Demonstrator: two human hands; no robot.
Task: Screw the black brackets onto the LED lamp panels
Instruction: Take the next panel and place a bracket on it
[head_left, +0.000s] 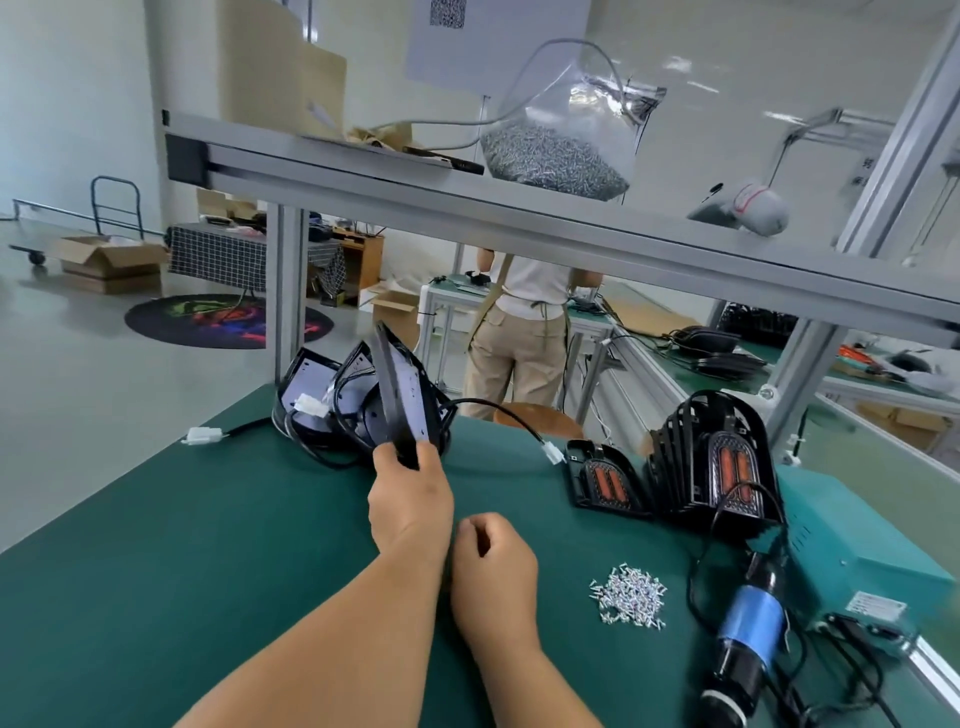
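My left hand (410, 499) grips the lower edge of an LED lamp panel (402, 395), held upright and tilted above the green table (182, 545). Its black cable runs right to a white connector (554, 453). Behind it lean more lamp panels (317, 400) with cables. My right hand (493, 577) rests beside my left wrist, fingers curled; whether it holds anything I cannot tell. One black bracket (605, 480) with orange slots lies flat to the right, next to a standing stack of brackets (719, 462). A pile of several small silver screws (629, 597) lies near the front right.
An electric screwdriver (743, 639) with a blue band lies at the right beside a teal control box (857, 551). An aluminium shelf (519, 218) overhead carries a bag of screws (558, 150). A person (524, 332) stands at a bench beyond the table.
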